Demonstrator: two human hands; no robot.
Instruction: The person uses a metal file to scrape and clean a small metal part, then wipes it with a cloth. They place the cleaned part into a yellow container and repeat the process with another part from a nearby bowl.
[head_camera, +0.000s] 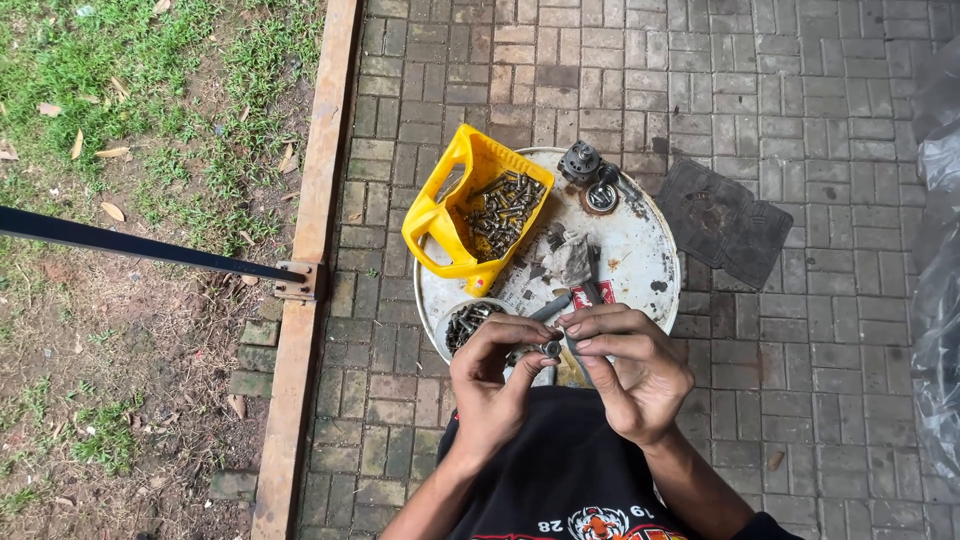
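Both hands pinched a small bolt (549, 348) over the near edge of the round white surface (640, 250). The left grip (497, 375) and right grip (628, 365) closed on it from either side. It was dull grey metal, its axis lying roughly left-right; which end led, I cannot tell. A cut yellow plastic jug (440, 225) held more bolts.

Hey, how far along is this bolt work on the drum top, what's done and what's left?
Done so far, it seems: a small round container near the hands already holds some bolts. In hand: the left hand and right hand pinch one small bolt between the fingertips. Left: the cut yellow jug holds a large heap of bolts, so most appears to remain.
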